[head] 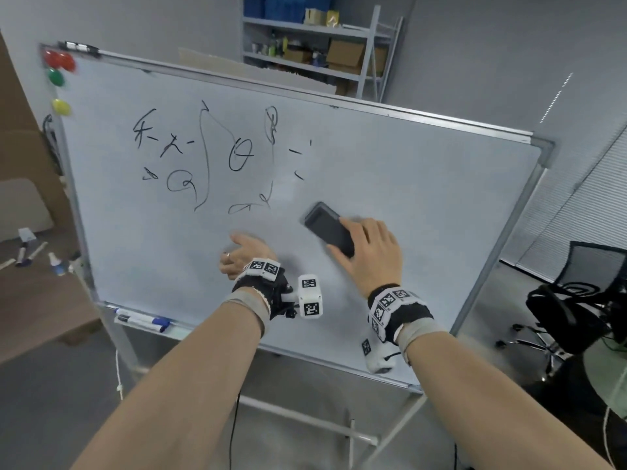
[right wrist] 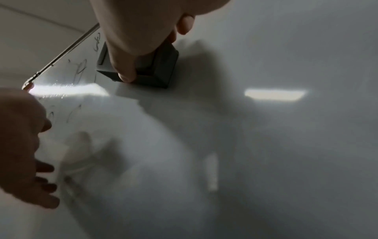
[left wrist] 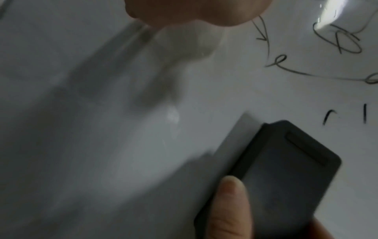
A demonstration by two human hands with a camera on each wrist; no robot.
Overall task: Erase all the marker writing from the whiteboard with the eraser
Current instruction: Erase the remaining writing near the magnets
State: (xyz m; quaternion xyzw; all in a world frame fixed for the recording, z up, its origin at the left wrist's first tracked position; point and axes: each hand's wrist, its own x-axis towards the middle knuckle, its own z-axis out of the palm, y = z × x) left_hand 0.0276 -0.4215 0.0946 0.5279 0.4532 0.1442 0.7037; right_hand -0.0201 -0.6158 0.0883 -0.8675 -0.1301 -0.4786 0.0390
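head view: a whiteboard (head: 424,198) on a stand fills the middle. black marker writing (head: 217,154) sits in its upper left part. the right hand (head: 371,252) grips a dark eraser (head: 329,228) against the board, below and to the right of the writing. the eraser's long axis runs diagonally, its free end pointing up and left toward the nearest strokes. two short dashes (head: 296,162) lie just above that free end. the left hand (head: 242,254) hovers near the board, lower than the writing and to the left of the eraser, fingers loosely open and holding nothing. markers (head: 146,320) lie in the tray at the lower left edge.

left wrist view: the eraser (left wrist: 282,174) shows at lower right, flat on the board, with a fingertip (left wrist: 233,198) of the right hand along its near side. the writing (left wrist: 306,64) is beyond it, toward the upper right. the left hand (left wrist: 194,11) is only a blurred edge at the top.

right wrist view: the right hand (right wrist: 139,32) clamps the eraser (right wrist: 163,67) between thumb and fingers. the writing (right wrist: 81,67) lies to the left, toward the board's frame. the left hand (right wrist: 22,145) is open at the left edge.

judgement: the right hand is the one placed to wipe. the coming stroke likely runs up and left, roughly along the eraser's long axis, so it would clear a narrow band unless turned broadside.
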